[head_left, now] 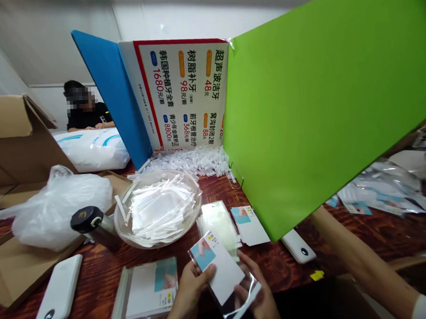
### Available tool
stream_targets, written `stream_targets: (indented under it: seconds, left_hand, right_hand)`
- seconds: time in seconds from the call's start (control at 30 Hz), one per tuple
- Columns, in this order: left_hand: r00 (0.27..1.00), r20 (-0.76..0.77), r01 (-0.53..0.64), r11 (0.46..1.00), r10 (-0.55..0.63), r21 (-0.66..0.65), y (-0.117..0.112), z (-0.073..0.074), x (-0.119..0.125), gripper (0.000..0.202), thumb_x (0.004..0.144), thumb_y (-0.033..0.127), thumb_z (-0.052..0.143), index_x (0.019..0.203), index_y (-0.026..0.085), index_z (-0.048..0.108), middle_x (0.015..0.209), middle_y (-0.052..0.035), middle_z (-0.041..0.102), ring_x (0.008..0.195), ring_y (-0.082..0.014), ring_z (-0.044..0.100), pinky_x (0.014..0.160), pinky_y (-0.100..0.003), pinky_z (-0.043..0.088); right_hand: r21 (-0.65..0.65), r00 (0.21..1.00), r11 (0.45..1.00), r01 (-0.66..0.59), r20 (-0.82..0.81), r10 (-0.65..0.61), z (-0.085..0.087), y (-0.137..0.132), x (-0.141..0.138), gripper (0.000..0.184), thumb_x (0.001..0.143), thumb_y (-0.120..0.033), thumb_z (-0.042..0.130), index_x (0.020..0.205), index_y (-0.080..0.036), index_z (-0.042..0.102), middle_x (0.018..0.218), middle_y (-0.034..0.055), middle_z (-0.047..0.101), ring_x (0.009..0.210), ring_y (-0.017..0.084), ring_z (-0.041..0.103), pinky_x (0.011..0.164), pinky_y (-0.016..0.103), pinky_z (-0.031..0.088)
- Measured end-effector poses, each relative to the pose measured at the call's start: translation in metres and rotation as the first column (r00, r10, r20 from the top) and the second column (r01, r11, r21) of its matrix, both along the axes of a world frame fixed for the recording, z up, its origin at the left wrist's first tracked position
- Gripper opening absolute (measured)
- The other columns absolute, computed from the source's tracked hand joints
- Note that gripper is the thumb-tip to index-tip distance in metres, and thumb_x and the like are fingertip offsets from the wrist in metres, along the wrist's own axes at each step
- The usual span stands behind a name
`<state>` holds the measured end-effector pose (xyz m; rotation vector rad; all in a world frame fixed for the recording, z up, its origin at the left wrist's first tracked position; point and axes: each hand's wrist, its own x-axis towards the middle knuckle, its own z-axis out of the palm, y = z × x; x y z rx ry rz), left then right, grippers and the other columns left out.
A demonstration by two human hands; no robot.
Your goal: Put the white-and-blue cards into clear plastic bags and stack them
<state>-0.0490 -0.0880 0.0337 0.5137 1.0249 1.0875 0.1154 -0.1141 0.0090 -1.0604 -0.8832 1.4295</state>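
A printed card with a blue picture and white lower part is pinched by my left hand, thumb on its face. My right hand has its fingers closed on a clear plastic sleeve at the card's lower end. Whether the card lies fully inside the sleeve or partly over it, I cannot tell. Just beyond my hands is a stack of clear sleeves, with a pile of similar cards beside it. Left of my left hand lies a stack of sleeved cards.
A bowl holds many white strips and small pieces. Blue and green boards stand around small clear pieces. A dark-lidded bottle, power banks and a bulging plastic bag are nearby. Another person's forearm reaches in at right.
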Motion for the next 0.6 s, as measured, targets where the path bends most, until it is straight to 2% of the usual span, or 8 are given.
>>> stream_targets:
  seconds: [0.13,0.23,0.3,0.33,0.4,0.47,0.53,0.6]
  left_hand:
    - [0.978,-0.178,0.121,0.992,-0.112,0.043,-0.013,0.006,-0.025,0.06,0.069,0.057,0.082,0.106,0.012,0.071,0.089,-0.012,0.077,0.075,-0.0241,0.07,0.068,-0.031,0.054]
    - [0.871,-0.43,0.282,0.959,-0.239,0.039,-0.032,0.015,-0.078,0.057,0.076,0.061,0.072,0.114,0.018,0.071,0.098,-0.01,0.077,0.09,-0.0283,0.07,0.076,-0.034,0.056]
    - [0.704,-0.677,0.305,0.952,-0.216,0.014,-0.043,0.019,-0.124,0.045,0.082,0.056,0.066,0.115,0.026,0.071,0.109,-0.0069,0.076,0.102,-0.0289,0.068,0.084,-0.033,0.055]
    - [0.586,-0.785,0.325,0.946,-0.2,0.001,-0.047,0.019,-0.147,0.041,0.083,0.053,0.064,0.115,0.028,0.071,0.107,-0.006,0.077,0.098,-0.0282,0.069,0.083,-0.032,0.054]
    - [0.324,-0.933,0.359,0.933,-0.153,-0.029,-0.049,0.015,-0.184,0.04,0.085,0.042,0.061,0.122,0.029,0.068,0.093,-0.0044,0.078,0.082,-0.0257,0.07,0.077,-0.03,0.053]
    - [0.108,-0.987,0.43,0.901,-0.117,-0.06,-0.043,0.007,-0.208,0.044,0.085,0.032,0.058,0.128,0.03,0.065,0.086,-0.0035,0.077,0.074,-0.0242,0.068,0.072,-0.029,0.051]
    - [-0.029,-0.999,0.544,0.838,-0.032,-0.043,-0.032,-0.004,-0.217,0.043,0.087,0.024,0.054,0.126,0.032,0.067,0.093,-0.0041,0.078,0.078,-0.024,0.068,0.074,-0.029,0.048]
    - [-0.117,-0.988,0.674,0.738,0.099,-0.005,-0.02,-0.016,-0.218,0.049,0.086,0.013,0.05,0.127,0.035,0.067,0.102,-0.0037,0.078,0.086,-0.0238,0.068,0.078,-0.03,0.045]
  right_hand:
    - [0.026,0.992,0.997,-0.074,0.109,0.071,-0.008,-0.002,0.006,0.055,0.075,-0.044,0.081,0.124,-0.027,0.063,0.104,0.0078,0.073,0.074,0.021,0.069,0.065,0.03,0.056]
    - [0.04,0.955,0.99,-0.137,0.272,0.121,-0.013,0.005,0.021,0.048,0.077,-0.047,0.079,0.118,-0.024,0.068,0.092,0.0055,0.073,0.062,0.016,0.063,0.058,0.027,0.053]
    - [0.044,0.905,0.998,-0.052,0.424,0.029,-0.014,0.017,0.036,0.046,0.082,-0.052,0.07,0.114,-0.02,0.07,0.08,0.005,0.072,0.057,0.016,0.061,0.055,0.027,0.051]
    - [0.041,0.86,0.999,0.029,0.509,-0.046,-0.013,0.025,0.044,0.048,0.083,-0.056,0.066,0.113,-0.018,0.07,0.077,0.0054,0.071,0.057,0.017,0.061,0.055,0.027,0.051]
    - [0.022,0.683,0.974,0.225,0.71,-0.174,-0.011,0.043,0.059,0.055,0.087,-0.062,0.054,0.115,-0.017,0.067,0.078,0.0069,0.073,0.058,0.019,0.064,0.059,0.03,0.053]
    - [0.002,0.463,0.927,0.376,0.866,-0.19,-0.008,0.062,0.07,0.058,0.09,-0.063,0.042,0.115,-0.016,0.067,0.082,0.01,0.076,0.061,0.022,0.067,0.065,0.034,0.053]
    - [-0.019,0.312,0.895,0.446,0.94,-0.136,-0.006,0.077,0.074,0.059,0.092,-0.062,0.037,0.109,-0.016,0.069,0.081,0.0141,0.076,0.066,0.028,0.069,0.07,0.039,0.052]
    - [-0.024,0.242,0.882,0.471,0.965,-0.103,-0.004,0.087,0.072,0.061,0.091,-0.064,0.039,0.104,-0.014,0.071,0.077,0.0186,0.075,0.071,0.035,0.069,0.069,0.043,0.05]
